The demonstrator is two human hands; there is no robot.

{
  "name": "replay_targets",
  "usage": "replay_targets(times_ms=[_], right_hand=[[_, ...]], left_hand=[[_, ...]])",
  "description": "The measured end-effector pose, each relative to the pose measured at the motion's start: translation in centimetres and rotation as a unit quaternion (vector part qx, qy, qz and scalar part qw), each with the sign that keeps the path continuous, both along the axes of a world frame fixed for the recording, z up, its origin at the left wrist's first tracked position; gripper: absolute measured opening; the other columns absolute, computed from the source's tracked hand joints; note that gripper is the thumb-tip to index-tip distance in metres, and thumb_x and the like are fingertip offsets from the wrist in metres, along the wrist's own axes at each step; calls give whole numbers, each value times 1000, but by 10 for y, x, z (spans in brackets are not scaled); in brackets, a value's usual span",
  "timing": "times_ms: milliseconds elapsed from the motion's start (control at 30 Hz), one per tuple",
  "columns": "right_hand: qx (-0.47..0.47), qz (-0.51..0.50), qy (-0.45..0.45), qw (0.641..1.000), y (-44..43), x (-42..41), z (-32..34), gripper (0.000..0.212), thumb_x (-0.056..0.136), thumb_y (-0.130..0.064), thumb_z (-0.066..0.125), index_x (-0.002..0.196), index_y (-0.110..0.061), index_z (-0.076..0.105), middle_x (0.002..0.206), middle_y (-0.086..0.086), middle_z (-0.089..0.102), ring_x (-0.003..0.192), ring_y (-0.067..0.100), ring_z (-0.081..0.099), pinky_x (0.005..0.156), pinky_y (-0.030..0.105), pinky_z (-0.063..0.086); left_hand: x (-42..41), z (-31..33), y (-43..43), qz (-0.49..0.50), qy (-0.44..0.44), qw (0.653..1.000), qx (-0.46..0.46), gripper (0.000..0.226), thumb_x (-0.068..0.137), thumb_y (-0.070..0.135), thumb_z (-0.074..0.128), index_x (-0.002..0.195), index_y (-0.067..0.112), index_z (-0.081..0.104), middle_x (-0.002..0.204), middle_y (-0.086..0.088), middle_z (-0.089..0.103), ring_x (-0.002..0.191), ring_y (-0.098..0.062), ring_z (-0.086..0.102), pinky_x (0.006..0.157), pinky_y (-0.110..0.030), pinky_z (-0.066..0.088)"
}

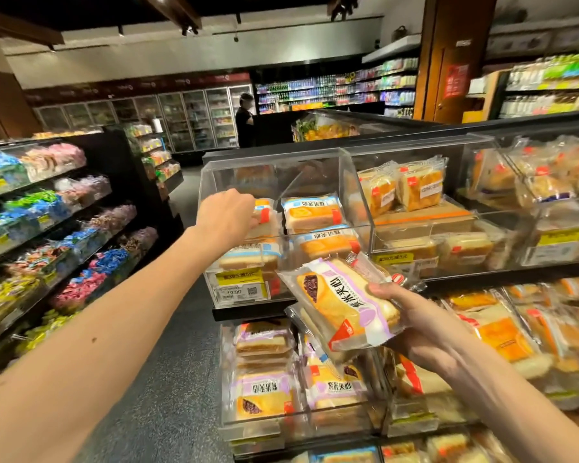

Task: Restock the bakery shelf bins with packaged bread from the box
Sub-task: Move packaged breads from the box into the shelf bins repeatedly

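Note:
My left hand point(226, 213) reaches into the upper clear bin point(274, 162) and its curled fingers grip a blue-labelled bread pack point(264, 217) at the bin's left side. More blue-labelled packs point(313, 212) lie beside it. My right hand point(415, 320) holds a stack of purple-labelled bread packs point(345, 302) in front of the shelf, thumb on top. Below it, a lower clear bin point(264, 426) holds more purple-labelled packs point(264, 389). The box is not in view.
Neighbouring bins to the right hold orange-labelled bread point(418, 187) and a cardboard piece point(425, 217). A candy shelf point(47, 228) lines the left of the aisle. A person point(245, 120) stands far back by the fridges. Dark floor point(168, 396) runs between the shelves.

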State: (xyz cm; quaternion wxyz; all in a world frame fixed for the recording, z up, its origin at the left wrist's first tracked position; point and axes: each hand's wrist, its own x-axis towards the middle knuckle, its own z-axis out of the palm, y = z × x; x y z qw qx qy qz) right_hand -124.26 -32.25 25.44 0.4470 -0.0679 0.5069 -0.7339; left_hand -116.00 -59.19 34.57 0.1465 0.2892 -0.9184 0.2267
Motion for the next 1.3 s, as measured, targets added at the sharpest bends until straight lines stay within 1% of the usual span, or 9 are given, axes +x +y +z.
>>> replay_targets(times_ms=[167, 300, 467, 600, 767, 833, 933, 1100, 1300], right_hand=[[-6, -3, -4, 1000, -5, 5, -2, 37, 68, -10, 71, 103, 0, 65, 86, 20, 76, 62, 26, 74, 60, 41, 60], [-4, -8, 0, 1000, -11, 8, -3, 39, 67, -10, 71, 104, 0, 66, 86, 20, 76, 63, 26, 74, 59, 39, 60], [3, -16, 10, 1000, -15, 8, -8, 41, 66, -13, 73, 105, -1, 67, 90, 18, 76, 66, 25, 74, 74, 43, 58], [12, -17, 13, 1000, -20, 9, -13, 39, 66, -13, 73, 103, -1, 67, 87, 17, 76, 65, 25, 73, 91, 48, 50], [4, 19, 9, 1000, -24, 9, -26, 30, 67, -12, 70, 95, -2, 70, 84, 16, 76, 63, 23, 73, 69, 41, 59], [14, 37, 13, 999, -27, 14, -36, 30, 66, -12, 69, 95, -3, 70, 83, 16, 76, 63, 22, 73, 63, 35, 60], [33, 52, 13, 998, -31, 25, -59, 45, 66, -12, 73, 108, 0, 66, 90, 21, 75, 67, 25, 73, 56, 35, 61], [52, 39, -34, 997, -18, 37, -94, 41, 70, -13, 72, 109, 0, 69, 96, 20, 75, 76, 26, 75, 62, 36, 61], [71, -14, -49, 996, 20, 30, -108, 67, 54, -12, 87, 116, -2, 63, 99, 22, 75, 78, 29, 75, 56, 40, 60]], left_hand=[[-2, -7, -9, -86, -49, 991, -87, 28, 97, 32, 61, 86, 8, 68, 93, -9, 67, 95, -31, 63, 67, -33, 36], [0, -7, -26, -87, -38, 969, 228, 65, 98, 56, 45, 51, 11, 42, 54, -3, 45, 54, -19, 48, 51, -30, 31], [13, -12, -35, -115, 5, 957, 266, 60, 102, 49, 43, 54, 14, 43, 52, 0, 46, 54, -18, 47, 57, -33, 35], [37, -21, 5, -248, 181, 926, 219, 53, 99, 46, 51, 62, 9, 61, 53, -6, 54, 49, -17, 45, 54, -28, 35], [71, -65, 50, -198, 90, 877, 428, 69, 72, 85, 42, 90, 23, 67, 71, 5, 67, 50, -1, 59, 54, -24, 49], [77, -87, 51, -164, 49, 833, 526, 67, 72, 86, 50, 98, 27, 66, 84, 2, 73, 58, -2, 64, 59, -32, 55], [87, -118, 55, -116, 47, 707, 696, 32, 85, 52, 71, 91, 21, 69, 97, -10, 75, 77, -17, 69, 59, -30, 51], [108, -161, 55, -62, 119, 671, 729, 40, 77, 41, 78, 90, 4, 68, 89, -16, 72, 76, -23, 65, 70, -42, 52], [123, -195, 55, 55, 184, 506, 841, 25, 92, 15, 69, 112, 1, 65, 92, -18, 73, 65, -19, 60, 55, -28, 54]])
